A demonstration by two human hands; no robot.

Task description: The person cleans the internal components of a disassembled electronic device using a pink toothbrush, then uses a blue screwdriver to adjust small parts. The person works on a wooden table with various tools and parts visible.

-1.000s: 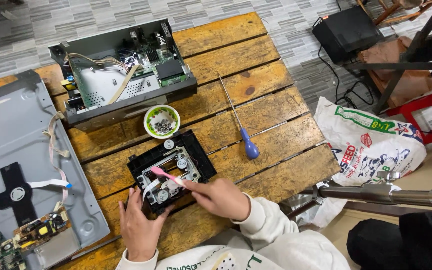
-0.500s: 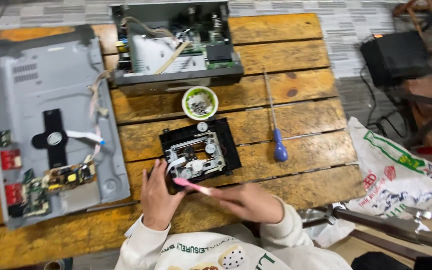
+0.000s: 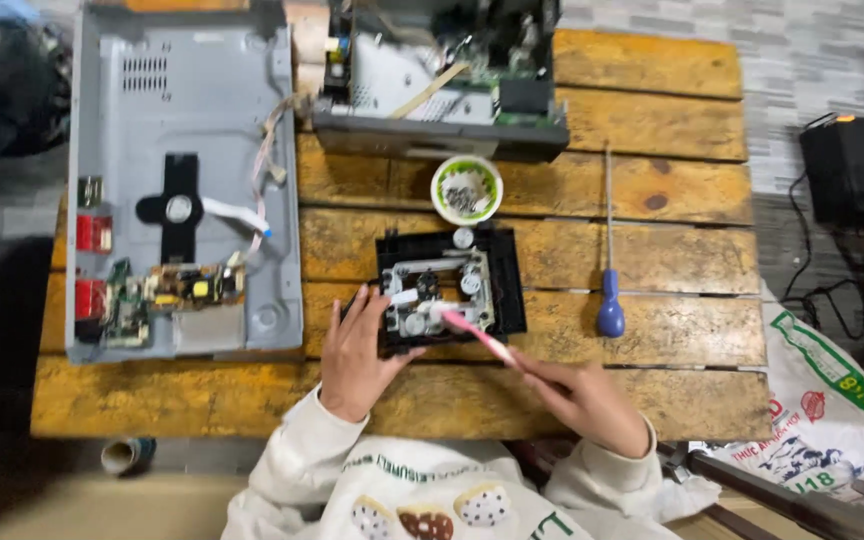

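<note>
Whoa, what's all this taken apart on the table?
A person sits at a wooden table working on a small black drive mechanism. The left hand steadies its edge while the right hand holds a pink tool with its tip on the mechanism. A grey opened case, a small bowl of screws and a blue-handled screwdriver lie around it.

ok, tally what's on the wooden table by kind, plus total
Opened device chassis: 2, grey base tray and unit with boards
Black drive mechanism: 1, left hand on its edge
Pink-handled tool: 1, held in right hand
Blue-handled screwdriver: 1
Small green-rimmed bowl of small parts: 1
Total: 6
</note>
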